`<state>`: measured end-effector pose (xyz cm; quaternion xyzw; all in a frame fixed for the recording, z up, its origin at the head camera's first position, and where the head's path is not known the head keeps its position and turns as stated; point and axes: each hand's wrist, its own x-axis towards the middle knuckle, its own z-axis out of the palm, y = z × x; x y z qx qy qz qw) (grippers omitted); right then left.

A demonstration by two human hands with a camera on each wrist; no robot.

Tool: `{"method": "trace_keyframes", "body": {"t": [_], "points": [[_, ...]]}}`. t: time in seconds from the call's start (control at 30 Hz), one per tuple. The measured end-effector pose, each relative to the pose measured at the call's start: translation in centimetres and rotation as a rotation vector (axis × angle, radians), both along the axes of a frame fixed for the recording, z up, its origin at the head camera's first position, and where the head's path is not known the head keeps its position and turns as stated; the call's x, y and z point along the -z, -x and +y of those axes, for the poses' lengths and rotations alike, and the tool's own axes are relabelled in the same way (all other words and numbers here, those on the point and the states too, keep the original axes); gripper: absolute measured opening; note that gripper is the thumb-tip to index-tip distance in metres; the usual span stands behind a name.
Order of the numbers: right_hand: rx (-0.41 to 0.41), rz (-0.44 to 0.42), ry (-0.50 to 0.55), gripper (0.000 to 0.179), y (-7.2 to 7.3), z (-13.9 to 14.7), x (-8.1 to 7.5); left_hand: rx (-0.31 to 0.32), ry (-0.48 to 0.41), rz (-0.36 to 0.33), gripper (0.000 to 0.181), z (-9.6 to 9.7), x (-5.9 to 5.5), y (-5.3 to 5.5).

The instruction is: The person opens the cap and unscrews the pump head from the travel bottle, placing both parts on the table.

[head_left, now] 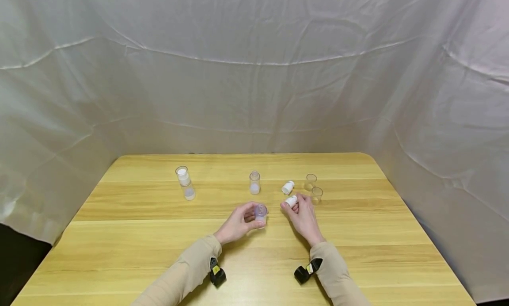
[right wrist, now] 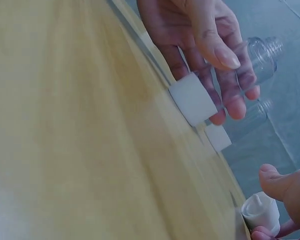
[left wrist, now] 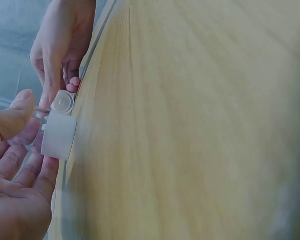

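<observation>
My left hand [head_left: 237,223] holds a clear bottle [head_left: 260,212] with a white base [right wrist: 193,100], thumb on one side and fingers along the other. The bottle's threaded neck is bare and points away from the base. To the right, my right hand [head_left: 304,216] pinches a small white pump head [head_left: 291,201] between thumb and fingers, low over the table. A second white pump head [head_left: 288,187] lies just beyond it. Behind the left hand stands another clear bottle [head_left: 254,183] with a white base and an open neck.
Two clear caps [head_left: 311,181] stand near each other beyond the right hand. Far left is a bottle [head_left: 188,192] topped with a white pump and clear cap. All rest on a wooden table [head_left: 159,253] with grey cloth [head_left: 238,89] hanging around its back and sides.
</observation>
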<state>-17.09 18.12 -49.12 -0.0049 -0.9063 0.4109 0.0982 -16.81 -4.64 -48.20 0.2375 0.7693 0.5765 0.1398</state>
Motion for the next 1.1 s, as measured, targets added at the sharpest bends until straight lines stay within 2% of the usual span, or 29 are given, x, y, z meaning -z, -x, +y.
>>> {"method": "trace_keyframes", "body": {"t": [0.4, 0.53, 0.67, 0.83, 1.1], "points": [[-0.063, -0.005, 0.051, 0.089, -2.2, 0.2, 0.5, 0.004, -0.003, -0.003, 0.047, 0.0, -0.1, 0.0], [-0.078, 0.038, 0.1, 0.091, -2.8, 0.3, 0.9, 0.006, -0.005, 0.001, 0.047, 0.0, -0.1, 0.0], [-0.065, 0.094, 0.165, 0.085, -2.9, 0.3, 1.2, -0.005, -0.006, 0.003, 0.047, 0.0, -0.1, 0.2], [-0.032, 0.13, 0.239, 0.081, -2.9, 0.4, 1.2, -0.047, -0.001, 0.01, 0.047, 0.0, -0.2, 0.7], [-0.032, 0.141, 0.272, 0.078, -3.0, 0.3, 1.3, -0.133, -0.013, 0.009, 0.045, 0.1, 0.0, 1.9]]}}
